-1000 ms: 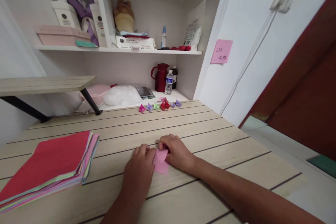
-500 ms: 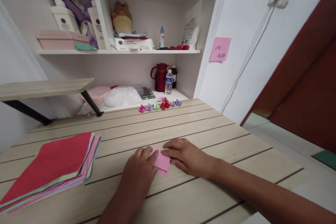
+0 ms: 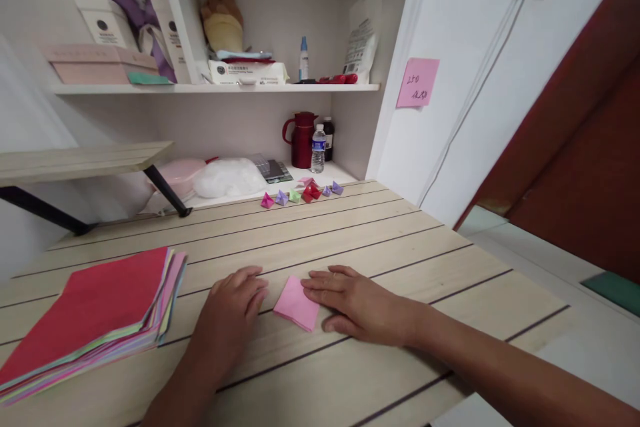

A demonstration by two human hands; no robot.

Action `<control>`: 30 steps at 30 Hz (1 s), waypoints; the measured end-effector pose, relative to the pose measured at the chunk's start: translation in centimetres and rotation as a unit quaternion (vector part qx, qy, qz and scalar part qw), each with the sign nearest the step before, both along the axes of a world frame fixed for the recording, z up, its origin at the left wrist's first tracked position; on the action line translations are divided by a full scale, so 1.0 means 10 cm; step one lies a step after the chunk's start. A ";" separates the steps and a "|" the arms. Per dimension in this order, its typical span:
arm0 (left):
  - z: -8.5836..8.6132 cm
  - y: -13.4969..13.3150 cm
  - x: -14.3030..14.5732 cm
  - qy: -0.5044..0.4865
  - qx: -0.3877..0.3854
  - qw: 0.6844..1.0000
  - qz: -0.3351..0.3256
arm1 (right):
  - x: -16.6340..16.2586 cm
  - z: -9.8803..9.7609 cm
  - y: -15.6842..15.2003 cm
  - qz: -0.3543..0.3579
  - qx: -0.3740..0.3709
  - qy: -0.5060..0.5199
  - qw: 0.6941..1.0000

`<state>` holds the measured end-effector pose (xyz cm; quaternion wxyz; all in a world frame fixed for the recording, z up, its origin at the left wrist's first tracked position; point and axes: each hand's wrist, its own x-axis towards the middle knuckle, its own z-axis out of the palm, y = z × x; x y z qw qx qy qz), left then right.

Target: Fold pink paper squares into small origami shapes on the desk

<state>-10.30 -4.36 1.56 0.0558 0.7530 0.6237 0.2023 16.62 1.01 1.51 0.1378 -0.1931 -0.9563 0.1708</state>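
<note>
A small folded pink paper (image 3: 296, 304) lies flat on the pale wooden table (image 3: 350, 233). My right hand (image 3: 355, 303) rests flat beside it, fingers stretched out, fingertips pressing on its right edge. My left hand (image 3: 231, 315) lies on the table a little to the left of the paper, fingers loosely spread, not touching it. Neither hand holds anything.
A stack of coloured paper sheets (image 3: 95, 317), red on top, sits at the near left. Several small folded paper shapes (image 3: 301, 193) lie at the table's far edge. Behind are shelves with a red jug (image 3: 301, 140) and a water bottle (image 3: 318, 149). A raised wooden board (image 3: 80, 160) stands left.
My left hand has let go of the pink paper and slid left. The paper now lies flat under my right fingertips. The view shifted slightly.
</note>
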 end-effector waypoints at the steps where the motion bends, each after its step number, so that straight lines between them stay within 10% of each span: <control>1: 0.00 0.02 0.01 -0.009 0.017 1.000 -0.017 | -0.01 0.02 0.01 0.001 -0.002 0.002 1.000; 6: 0.07 0.08 0.16 -0.005 -0.032 0.982 -0.188 | -0.08 0.12 0.15 0.011 0.010 -0.011 1.000; 30: -0.23 0.14 0.13 -0.160 -0.034 0.977 -0.136 | -0.10 0.06 0.45 0.032 -0.112 0.031 0.993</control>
